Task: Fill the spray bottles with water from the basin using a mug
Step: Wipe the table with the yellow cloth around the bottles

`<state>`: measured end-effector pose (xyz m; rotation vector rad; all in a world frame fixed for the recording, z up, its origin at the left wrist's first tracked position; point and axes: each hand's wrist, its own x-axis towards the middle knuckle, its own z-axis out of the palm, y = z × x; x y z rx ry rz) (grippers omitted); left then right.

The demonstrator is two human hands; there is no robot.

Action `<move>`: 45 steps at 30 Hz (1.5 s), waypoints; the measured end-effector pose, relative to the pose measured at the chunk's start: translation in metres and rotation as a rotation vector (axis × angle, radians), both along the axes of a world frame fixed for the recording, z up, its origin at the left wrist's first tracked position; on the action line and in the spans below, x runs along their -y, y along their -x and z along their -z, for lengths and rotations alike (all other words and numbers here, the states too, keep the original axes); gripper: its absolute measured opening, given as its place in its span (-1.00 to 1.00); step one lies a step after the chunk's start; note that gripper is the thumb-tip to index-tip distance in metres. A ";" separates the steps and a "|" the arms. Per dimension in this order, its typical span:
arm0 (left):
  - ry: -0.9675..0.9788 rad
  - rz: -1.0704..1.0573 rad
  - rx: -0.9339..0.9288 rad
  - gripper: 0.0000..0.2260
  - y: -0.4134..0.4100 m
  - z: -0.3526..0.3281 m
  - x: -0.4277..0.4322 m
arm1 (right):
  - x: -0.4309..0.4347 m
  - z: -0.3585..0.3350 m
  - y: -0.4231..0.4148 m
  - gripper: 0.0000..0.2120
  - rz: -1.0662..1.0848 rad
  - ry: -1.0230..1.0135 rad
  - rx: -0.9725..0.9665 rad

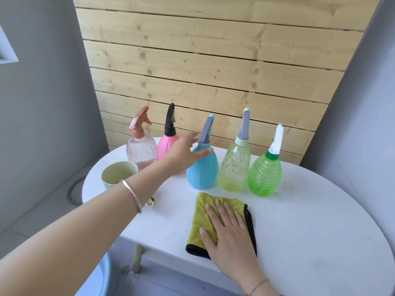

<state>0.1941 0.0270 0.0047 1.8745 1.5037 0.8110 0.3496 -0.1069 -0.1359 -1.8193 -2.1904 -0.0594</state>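
Left forearm (bangle at wrist) reaches across white table (299, 210). Left hand (186, 149) spread, holding nothing, at blue bottle (203, 171); contact unclear. Right hand (226, 227) flat, fingers straight, pressing yellow-green cloth (198, 221). Other spray bottles upright in same back row: clear pink bottle (141, 150), pink bottle (164, 146), yellow-green bottle (234, 165), green bottle (265, 176). Cream mug (113, 174) upright, left, behind forearm. Pale blue basin (106, 272) rim bottom left, below table.

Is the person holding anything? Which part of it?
Nothing is held. The left hand reaches with straight fingers toward the blue spray bottle but does not grip it. The right hand lies flat on the yellow cloth.
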 end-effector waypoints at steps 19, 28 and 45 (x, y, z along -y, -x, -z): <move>0.102 -0.275 -0.191 -0.12 0.165 0.021 0.073 | -0.024 -0.012 0.097 -0.19 -0.137 0.138 -0.054; 0.032 -0.279 -0.047 -0.03 0.187 0.043 0.069 | -0.045 -0.014 0.121 -0.20 -0.141 0.143 -0.017; 0.019 -0.428 0.034 0.13 0.259 0.015 0.057 | -0.056 -0.019 0.213 -0.28 -0.456 0.189 -0.026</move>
